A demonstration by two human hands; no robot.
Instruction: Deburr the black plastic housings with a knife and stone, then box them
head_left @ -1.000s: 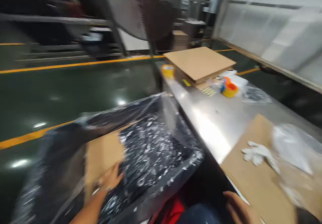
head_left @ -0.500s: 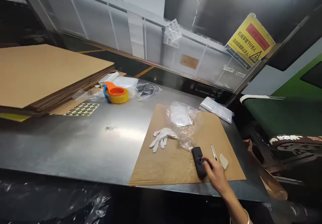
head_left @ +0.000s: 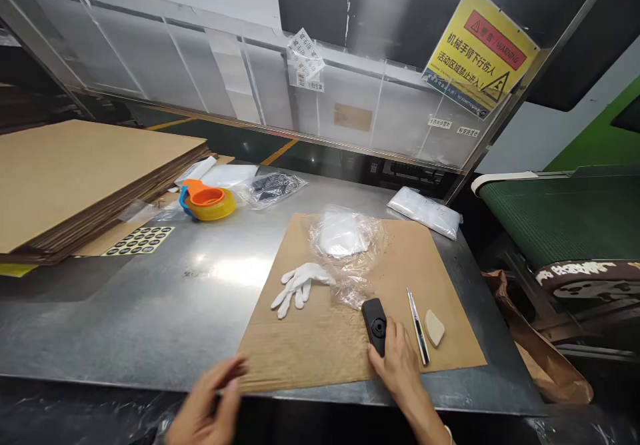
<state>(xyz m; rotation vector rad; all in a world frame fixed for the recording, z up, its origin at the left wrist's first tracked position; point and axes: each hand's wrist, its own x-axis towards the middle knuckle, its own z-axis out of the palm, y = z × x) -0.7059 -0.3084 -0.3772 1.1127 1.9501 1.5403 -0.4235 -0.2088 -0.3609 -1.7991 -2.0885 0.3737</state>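
My right hand (head_left: 399, 363) grips the lower end of a black oblong device with a round dial (head_left: 375, 325), thumb on one side and fingers on the other. The device lies on a cardboard sheet (head_left: 300, 351). My left hand (head_left: 210, 401), slightly blurred, hovers at the table's front edge with thumb and fingers apart and nothing in it. Just right of my right hand lie a utility knife (head_left: 418, 328) and a beige, rounded flat piece (head_left: 435, 328). A white glove (head_left: 301, 286) and a clear plastic bag with white contents (head_left: 343, 233) rest further up the cardboard.
Stacked cardboard sheets (head_left: 100, 165) occupy the left of the metal table (head_left: 125, 325). Near them are a tape dispenser (head_left: 207, 203), a sticker sheet (head_left: 140, 241) and a bag with dark contents (head_left: 274, 188). A white packet (head_left: 425, 211) lies back right. A green conveyor (head_left: 565, 211) stands beyond.
My left hand has come into view at the lower left. My right hand has gone from touching the device with its fingertips to wrapping round its lower end. The camera view has shifted.
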